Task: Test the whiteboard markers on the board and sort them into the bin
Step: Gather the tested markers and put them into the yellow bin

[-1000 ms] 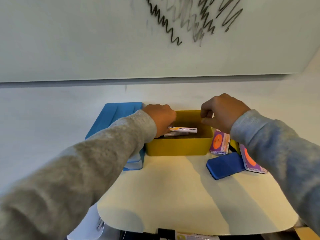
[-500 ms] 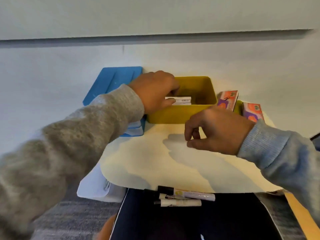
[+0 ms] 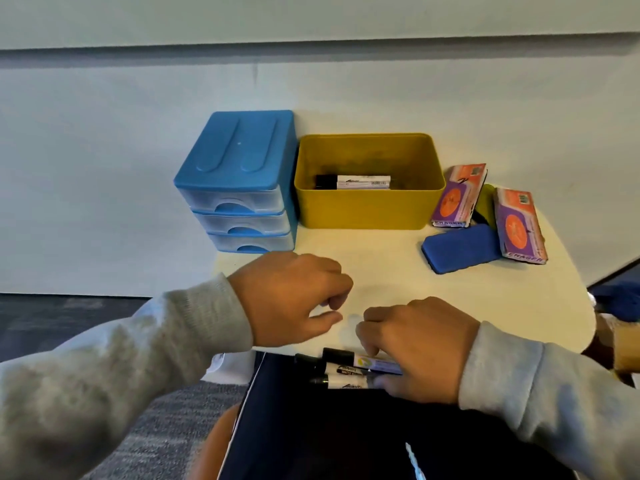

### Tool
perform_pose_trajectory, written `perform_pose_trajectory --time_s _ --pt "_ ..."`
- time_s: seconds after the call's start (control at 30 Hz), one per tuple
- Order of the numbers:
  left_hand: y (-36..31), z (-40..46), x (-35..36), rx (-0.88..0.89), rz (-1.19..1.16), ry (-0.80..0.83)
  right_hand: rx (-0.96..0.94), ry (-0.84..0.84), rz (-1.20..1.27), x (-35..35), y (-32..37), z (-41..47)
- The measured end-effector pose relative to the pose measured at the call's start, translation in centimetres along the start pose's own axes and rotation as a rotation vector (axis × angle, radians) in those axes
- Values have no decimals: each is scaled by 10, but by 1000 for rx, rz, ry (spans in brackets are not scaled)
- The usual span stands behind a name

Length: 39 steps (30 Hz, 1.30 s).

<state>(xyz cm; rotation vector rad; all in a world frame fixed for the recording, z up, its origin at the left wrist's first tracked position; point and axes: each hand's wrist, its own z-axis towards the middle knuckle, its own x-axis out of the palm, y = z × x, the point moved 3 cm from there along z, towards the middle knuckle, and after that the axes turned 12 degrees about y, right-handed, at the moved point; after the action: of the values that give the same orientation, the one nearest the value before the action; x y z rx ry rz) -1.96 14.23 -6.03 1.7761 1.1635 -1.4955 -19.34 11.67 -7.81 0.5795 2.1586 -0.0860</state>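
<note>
A yellow bin (image 3: 367,209) stands at the back of the cream table (image 3: 485,292), with a black-capped whiteboard marker (image 3: 360,182) lying inside it. Three more markers lie side by side on the dark lap below the table's front edge. My right hand (image 3: 419,348) reaches down onto them, its fingers and thumb curled round the top marker (image 3: 346,357). The other two markers (image 3: 343,375) lie just below it. My left hand (image 3: 294,299) hovers over the table's front, loosely curled and holding nothing. The whiteboard's (image 3: 311,15) lower edge runs across the top.
A blue three-drawer unit (image 3: 239,161) stands left of the bin. Right of the bin lie two packaged erasers (image 3: 457,195) (image 3: 519,223) and a blue eraser (image 3: 460,247). A cardboard box (image 3: 623,348) sits at the far right; grey carpet lies at the left.
My left hand came out of the bin, leaving a marker there, and drew back toward me. My right hand dropped from above the table to the markers on the lap. The view tilted down.
</note>
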Motion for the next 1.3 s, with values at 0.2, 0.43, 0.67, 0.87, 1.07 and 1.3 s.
perform_pose_trajectory --time_s 0.2,0.43,0.67,0.87,1.07,1.3 --pt "-5 -22 20 65 -37 82 23 3 -52 1 7 7" --pt "-13 -37 34 75 -98 112 122 -9 -10 -10 -12 0" --pt "-26 -30 46 118 -20 288 163 -21 18 -17 -28 -7" --pt "-33 -23 48 103 23 357 140 -43 32 -16 -25 -4" --pt "-39 -19 49 93 27 377 135 -106 24 -16 -28 -5" --pt "-47 -23 58 80 42 389 141 -142 89 -17 -31 -9"
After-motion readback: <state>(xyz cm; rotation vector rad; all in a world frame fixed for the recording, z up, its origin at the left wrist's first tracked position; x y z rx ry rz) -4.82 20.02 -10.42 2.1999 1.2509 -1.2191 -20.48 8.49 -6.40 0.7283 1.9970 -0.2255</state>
